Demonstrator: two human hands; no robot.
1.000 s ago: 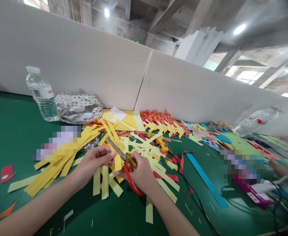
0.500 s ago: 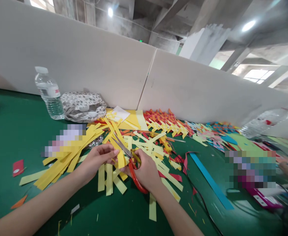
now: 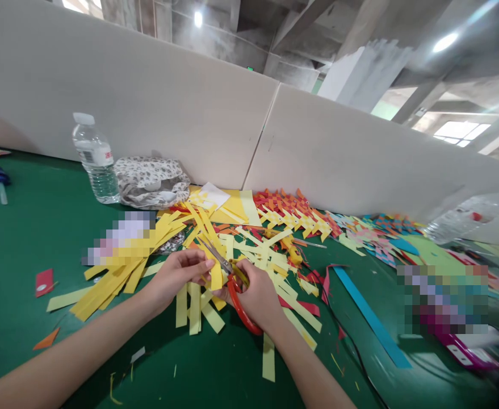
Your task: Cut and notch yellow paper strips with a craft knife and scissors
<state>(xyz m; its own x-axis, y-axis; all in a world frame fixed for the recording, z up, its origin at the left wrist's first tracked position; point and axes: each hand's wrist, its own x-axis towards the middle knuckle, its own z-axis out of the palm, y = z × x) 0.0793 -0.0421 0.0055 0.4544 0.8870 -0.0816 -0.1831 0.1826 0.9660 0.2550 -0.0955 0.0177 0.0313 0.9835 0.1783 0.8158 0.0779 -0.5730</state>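
Note:
My left hand [image 3: 175, 279] pinches a short yellow paper strip [image 3: 217, 277] between thumb and fingers. Scissors with red handles [image 3: 244, 311] are gripped in my right hand [image 3: 258, 291], their blades pointing up and to the left, close to the strip. Whether the blades touch the paper is hard to make out. Beneath and around both hands lie pale yellow strips [image 3: 195, 309] in a loose heap. A fan of deeper yellow strips [image 3: 104, 289] lies left of my left hand.
Along the white partition [image 3: 181, 108] stand a water bottle [image 3: 98, 165] and a patterned cloth bag [image 3: 153, 180]. Woven red and yellow paper pieces [image 3: 283, 207] lie behind the heap. A blue strip [image 3: 370, 315], a black cable [image 3: 353, 346] and a magenta object [image 3: 462, 346] are rightward.
The whole view has shifted slightly, so things appear a little further right. Both hands keep their hold on the strip and the scissors.

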